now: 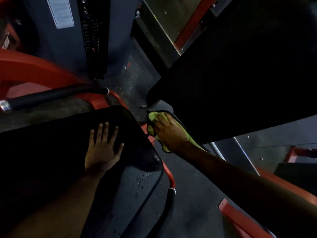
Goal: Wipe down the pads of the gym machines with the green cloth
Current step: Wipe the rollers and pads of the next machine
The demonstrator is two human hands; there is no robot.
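Note:
A green cloth with a dark edge lies against the lower edge of a large black back pad. My right hand lies flat on the cloth with fingers straight and presses it onto the pad. My left hand rests flat, fingers spread, on the black seat pad at the lower left. Water drops dot the seat pad's near end.
A red machine frame with a black-gripped handle runs at the left. A second handle stands by the seat's right edge. A dark weight stack rises behind. Speckled rubber floor lies between the pads.

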